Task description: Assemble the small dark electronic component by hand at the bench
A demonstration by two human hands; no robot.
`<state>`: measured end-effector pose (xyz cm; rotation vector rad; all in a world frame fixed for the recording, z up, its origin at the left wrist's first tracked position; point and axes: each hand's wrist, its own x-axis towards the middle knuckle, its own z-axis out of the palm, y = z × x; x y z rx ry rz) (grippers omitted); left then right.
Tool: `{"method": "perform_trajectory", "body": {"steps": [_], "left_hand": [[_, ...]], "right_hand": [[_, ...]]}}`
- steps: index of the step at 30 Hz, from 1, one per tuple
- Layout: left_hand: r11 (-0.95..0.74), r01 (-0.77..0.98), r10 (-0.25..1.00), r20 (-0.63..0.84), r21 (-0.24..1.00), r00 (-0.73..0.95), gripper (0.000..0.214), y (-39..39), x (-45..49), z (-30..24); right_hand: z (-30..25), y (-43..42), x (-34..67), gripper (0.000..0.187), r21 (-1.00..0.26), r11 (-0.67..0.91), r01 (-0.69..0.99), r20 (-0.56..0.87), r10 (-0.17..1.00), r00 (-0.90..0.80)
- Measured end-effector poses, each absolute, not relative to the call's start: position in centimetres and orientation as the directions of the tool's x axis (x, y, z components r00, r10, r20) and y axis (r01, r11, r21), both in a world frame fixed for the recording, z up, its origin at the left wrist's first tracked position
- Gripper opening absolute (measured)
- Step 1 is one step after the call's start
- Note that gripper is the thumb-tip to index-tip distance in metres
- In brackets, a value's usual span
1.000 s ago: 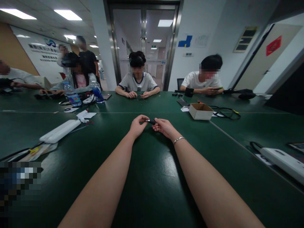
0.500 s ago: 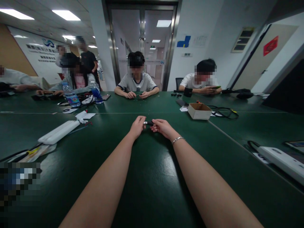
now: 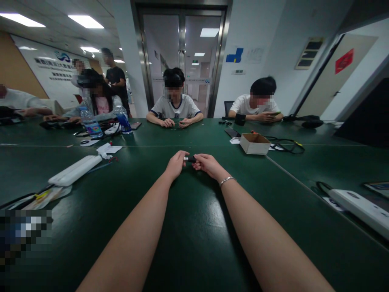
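Note:
Both my arms reach out over a dark green table [image 3: 194, 227]. Between my fingertips sits a small black part with a silver end [image 3: 190, 159], just above the tabletop. My left hand [image 3: 175, 163] pinches its silver left end. My right hand [image 3: 208, 164], with a thin bracelet at the wrist, curls its fingers round the black right end. What the small part is I cannot make out.
A white power strip [image 3: 74, 170] lies at left, another [image 3: 358, 207] at right. An open cardboard box [image 3: 254, 143] and black cables [image 3: 287, 144] lie beyond my right hand. Two water bottles [image 3: 91, 123] stand at far left. Several people sit along the far edge.
My hands and the small part have stayed together in nearly the same place, shifting only slightly. The view has tilted a little.

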<state>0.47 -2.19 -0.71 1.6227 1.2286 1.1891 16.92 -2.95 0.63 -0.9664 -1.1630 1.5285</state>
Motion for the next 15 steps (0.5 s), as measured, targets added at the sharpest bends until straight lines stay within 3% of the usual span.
{"method": "perform_trajectory", "body": {"steps": [15], "left_hand": [[-0.238, 0.276, 0.971, 0.226, 0.931, 0.073, 0.034, -2.10, 0.57, -0.86]], "right_hand": [[0.55, -2.78, 16.96, 0.012, -0.970, -0.090, -0.226, -0.034, 0.970, -0.242]]}}
